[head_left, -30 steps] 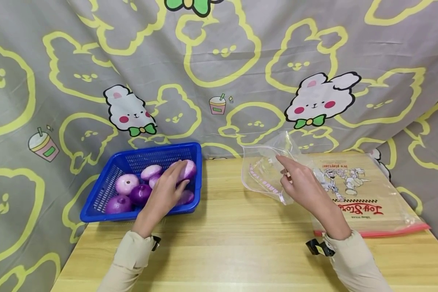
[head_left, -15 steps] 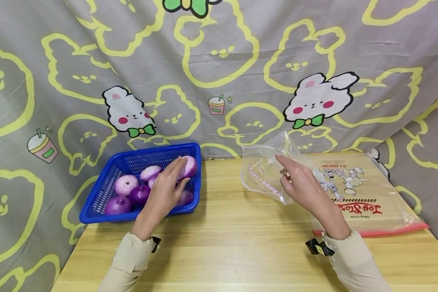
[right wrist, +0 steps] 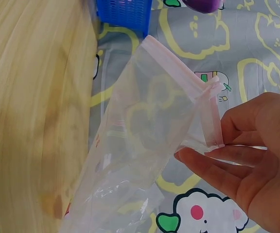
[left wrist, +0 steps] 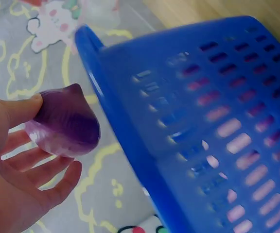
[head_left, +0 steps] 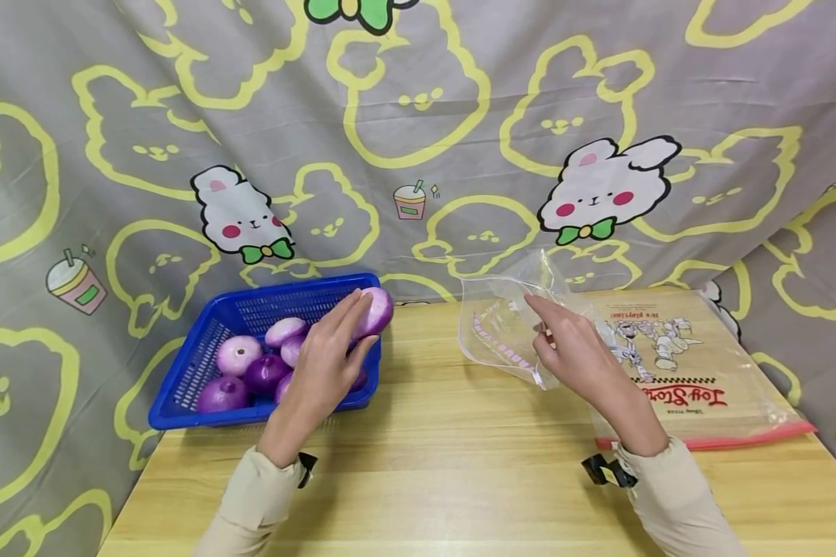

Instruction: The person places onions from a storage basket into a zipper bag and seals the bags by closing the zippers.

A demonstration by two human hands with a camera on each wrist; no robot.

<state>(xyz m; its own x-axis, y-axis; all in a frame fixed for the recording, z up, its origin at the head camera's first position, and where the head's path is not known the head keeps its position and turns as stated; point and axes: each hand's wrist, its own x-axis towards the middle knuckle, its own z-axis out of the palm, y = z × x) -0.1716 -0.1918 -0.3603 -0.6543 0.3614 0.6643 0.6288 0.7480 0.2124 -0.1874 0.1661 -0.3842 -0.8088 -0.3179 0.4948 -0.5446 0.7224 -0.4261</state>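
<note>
With our left hand (head_left: 323,363) gripping the onion (head_left: 374,311) in fingertips only and our right hand (head_left: 574,352) pinching the bag (head_left: 495,329) rim, the onion could slip or the mouth sag shut.

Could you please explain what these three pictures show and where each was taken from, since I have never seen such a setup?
No machine here: a person works with two bare hands and wears three cameras. The wide picture comes from the head camera, looking down at a wooden table. The other two come from cameras on each wrist. The left hand holds a purple onion above the edge of a blue basket that holds more onions; the left wrist view shows that onion close up. The right hand pinches the rim of a clear zip bag, holding its mouth open, as the right wrist view shows. A printed bag lies flat on the table.
</note>
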